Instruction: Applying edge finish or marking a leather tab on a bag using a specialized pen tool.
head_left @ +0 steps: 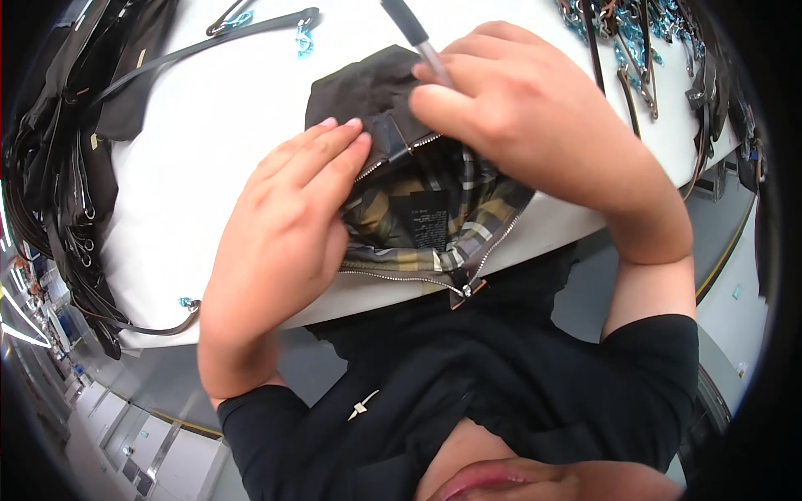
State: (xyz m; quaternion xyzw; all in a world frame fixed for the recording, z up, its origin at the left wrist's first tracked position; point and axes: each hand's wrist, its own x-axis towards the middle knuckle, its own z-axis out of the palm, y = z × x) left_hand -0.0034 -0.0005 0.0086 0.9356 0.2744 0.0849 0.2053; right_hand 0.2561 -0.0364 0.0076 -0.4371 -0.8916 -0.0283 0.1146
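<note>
A dark bag (pixel 359 88) lies on the white table in front of me, its zipped mouth open toward my body. Inside shows a plaid lining (pixel 388 255) in yellow, black and white, with a black printed label (pixel 430 219). A dark glossy tab (pixel 388 138) crosses the far zipper edge. My left hand (pixel 288 196) rests on the bag's left side, fingers stretched out over the dark fabric, thumb mostly hidden. My right hand (pixel 501 104) is closed around a pen-like tool (pixel 409 25) with a clear barrel and black end, above the far right edge of the mouth.
Dark bags and straps (pixel 67 167) are piled along the table's left side. A strap (pixel 200 50) with blue-wrapped metal clips runs across the far left. More blue-wrapped hardware and straps (pixel 635 50) lie at the far right. The white table's (pixel 175 250) near edge passes just before my body.
</note>
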